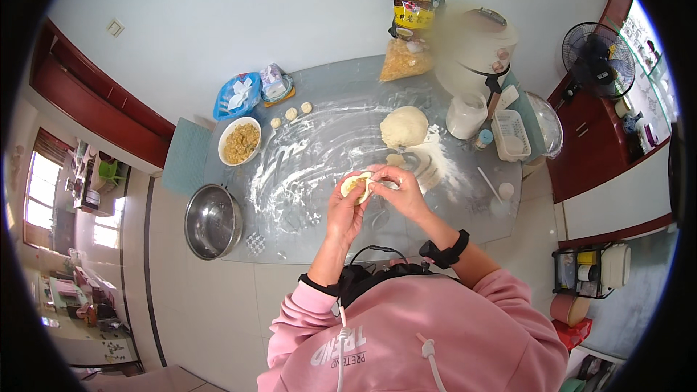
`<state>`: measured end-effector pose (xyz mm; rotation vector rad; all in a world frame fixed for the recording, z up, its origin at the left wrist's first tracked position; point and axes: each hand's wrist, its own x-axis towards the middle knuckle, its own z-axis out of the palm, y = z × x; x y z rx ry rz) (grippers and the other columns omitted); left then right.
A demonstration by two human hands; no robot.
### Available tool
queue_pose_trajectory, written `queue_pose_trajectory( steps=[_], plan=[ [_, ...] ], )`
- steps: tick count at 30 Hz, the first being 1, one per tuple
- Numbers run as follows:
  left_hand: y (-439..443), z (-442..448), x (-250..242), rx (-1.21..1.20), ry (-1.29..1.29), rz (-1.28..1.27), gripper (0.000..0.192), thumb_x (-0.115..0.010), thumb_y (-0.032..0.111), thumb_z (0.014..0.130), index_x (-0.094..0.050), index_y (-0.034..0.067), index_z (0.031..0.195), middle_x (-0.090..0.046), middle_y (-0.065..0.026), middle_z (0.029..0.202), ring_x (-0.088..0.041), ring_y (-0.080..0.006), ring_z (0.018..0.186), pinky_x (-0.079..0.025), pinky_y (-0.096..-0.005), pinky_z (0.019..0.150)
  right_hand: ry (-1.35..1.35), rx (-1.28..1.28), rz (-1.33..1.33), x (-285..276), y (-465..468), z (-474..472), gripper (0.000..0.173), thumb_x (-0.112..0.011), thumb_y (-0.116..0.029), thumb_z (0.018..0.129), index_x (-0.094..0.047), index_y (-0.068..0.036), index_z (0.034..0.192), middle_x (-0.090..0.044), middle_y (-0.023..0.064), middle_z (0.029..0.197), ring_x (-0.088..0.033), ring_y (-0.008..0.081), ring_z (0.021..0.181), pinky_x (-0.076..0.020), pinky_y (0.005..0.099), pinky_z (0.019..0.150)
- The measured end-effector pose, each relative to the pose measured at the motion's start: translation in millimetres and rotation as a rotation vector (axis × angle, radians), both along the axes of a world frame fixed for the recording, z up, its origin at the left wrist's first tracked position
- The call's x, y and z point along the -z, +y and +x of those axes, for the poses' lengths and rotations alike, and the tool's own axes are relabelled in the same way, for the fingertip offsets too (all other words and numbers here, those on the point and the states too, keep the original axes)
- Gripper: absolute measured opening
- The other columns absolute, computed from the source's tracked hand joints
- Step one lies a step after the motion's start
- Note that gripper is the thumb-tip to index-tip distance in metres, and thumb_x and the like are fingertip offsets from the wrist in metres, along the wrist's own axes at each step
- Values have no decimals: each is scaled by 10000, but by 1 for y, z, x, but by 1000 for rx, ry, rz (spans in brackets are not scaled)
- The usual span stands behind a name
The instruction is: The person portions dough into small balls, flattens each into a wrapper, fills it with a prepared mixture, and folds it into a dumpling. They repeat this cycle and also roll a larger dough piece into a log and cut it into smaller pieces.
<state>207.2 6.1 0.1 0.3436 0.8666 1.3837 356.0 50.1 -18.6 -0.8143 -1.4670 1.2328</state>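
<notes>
A round dough wrapper (348,186) with filling in it rests in my left hand (344,209), the thumb lying over the filling. My right hand (400,188) pinches the wrapper's right edge between thumb and fingers. Both hands are above the floured grey table (305,190). Just beyond the right hand lies a small flat piece of dough (395,160), and behind it a large dough ball (404,126). To the far left stands a white bowl of filling (240,140). Several small filled buns (291,114) sit in a row behind that bowl.
A steel basin (213,221) stands at the table's left edge. Loose flour (441,158), a flour container (466,115), a white plastic basket (511,135) and a white stick (490,185) lie to the right. At the back are a food bag (407,57), a large cooker (479,49) and a blue basket (237,96).
</notes>
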Motion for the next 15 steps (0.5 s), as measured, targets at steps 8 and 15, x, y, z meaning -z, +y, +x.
queue_pose_trajectory(
  steps=[8, 15],
  plan=[
    [10, -5, -6, 105, 198, 77, 291, -596, 29, 933, -536, 45, 1217, -611, -58, 1125, -611, -112, 974, -533, -239, 825, 139, -116, -114, -9, 8, 4, 110, -721, -20, 826, -666, 40, 900, -700, 110, 1029, -653, 144, 915, -534, 289, 839],
    [13, -12, -5, 148, 273, 106, 304, -588, 59, 947, -518, 37, 1242, -600, -61, 1166, -613, -108, 967, -521, -223, 815, 151, -46, -325, -5, 10, -4, 104, -702, 7, 837, -672, 37, 933, -665, 85, 1061, -630, 129, 955, -525, 269, 824]
  ],
)
